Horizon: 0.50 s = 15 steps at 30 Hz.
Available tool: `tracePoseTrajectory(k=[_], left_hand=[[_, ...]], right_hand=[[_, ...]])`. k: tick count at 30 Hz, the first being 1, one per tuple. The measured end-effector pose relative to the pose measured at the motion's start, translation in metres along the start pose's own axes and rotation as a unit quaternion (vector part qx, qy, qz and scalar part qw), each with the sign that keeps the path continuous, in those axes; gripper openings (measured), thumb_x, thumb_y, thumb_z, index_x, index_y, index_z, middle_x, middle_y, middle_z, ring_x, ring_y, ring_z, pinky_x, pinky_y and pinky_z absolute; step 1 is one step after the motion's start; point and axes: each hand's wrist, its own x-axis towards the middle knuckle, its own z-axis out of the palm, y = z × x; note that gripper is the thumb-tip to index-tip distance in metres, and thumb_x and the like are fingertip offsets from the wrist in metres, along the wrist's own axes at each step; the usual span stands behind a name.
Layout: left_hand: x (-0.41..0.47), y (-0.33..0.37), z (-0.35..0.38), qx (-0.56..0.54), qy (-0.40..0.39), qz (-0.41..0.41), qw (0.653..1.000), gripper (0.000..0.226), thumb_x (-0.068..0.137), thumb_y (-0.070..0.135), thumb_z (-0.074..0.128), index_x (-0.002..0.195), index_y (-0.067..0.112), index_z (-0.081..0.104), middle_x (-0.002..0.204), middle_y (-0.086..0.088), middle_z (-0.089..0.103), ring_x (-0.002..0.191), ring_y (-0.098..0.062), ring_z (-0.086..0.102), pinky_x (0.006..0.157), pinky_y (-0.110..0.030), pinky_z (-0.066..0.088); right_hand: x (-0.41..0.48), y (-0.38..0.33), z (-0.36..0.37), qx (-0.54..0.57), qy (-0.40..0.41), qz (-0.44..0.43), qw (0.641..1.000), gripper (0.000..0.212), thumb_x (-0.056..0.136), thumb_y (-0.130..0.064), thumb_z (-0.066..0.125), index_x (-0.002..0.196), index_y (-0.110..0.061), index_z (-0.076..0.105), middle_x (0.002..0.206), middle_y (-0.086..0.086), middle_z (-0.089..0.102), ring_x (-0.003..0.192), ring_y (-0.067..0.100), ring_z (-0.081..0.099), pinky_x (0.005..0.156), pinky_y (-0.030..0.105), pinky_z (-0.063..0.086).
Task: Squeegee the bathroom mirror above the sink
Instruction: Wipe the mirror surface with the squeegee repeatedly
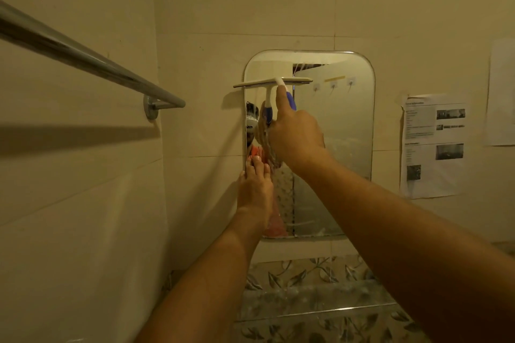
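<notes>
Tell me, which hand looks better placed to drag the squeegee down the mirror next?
Probably the right hand: it grips the squeegee, blade set near the top of the mirror. The left hand only rests flat at its left edge.

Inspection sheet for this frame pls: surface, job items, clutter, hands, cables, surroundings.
Surface: mirror, rounded corners, on the tiled wall; lower part looks smeared.
Job's things: squeegee, blade level near the mirror's top, its left end past the mirror's left edge.
Clutter: nothing seen.
Hands: right hand grips the squeegee handle; left hand rests straight fingers at the mirror's left edge.
Cables: nothing seen.
Surroundings: towel bar at left; paper notices right of the mirror; leaf-patterned shelf below it.
</notes>
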Motion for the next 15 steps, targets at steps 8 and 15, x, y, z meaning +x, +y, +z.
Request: tracePoseTrajectory(k=[8,15], left_hand=[[-0.008,-0.004,-0.002,-0.146,0.046,0.008,0.988,0.077,0.096,0.024,0.064,0.156,0.005,0.021,0.161,-0.019,0.020,0.146,-0.034,0.026,0.118,-0.045,0.029],[-0.006,-0.005,0.011,-0.189,0.136,-0.011,0.972,0.054,0.100,0.021,0.059,0.148,0.009,0.037,0.146,-0.012,0.047,0.131,-0.032,0.049,0.104,-0.047,0.046]], right_hand=[[-0.036,0.009,0.016,-0.037,-0.041,0.002,0.998,0.080,0.104,-0.015,0.050,0.161,-0.029,-0.004,0.092,0.009,0.050,0.056,0.010,0.043,0.053,0.029,0.043],[-0.067,0.013,0.022,-0.012,-0.076,0.016,0.997,0.071,0.108,-0.031,0.041,0.161,-0.031,-0.006,0.091,0.005,0.046,0.056,0.007,0.041,0.049,0.025,0.039]])
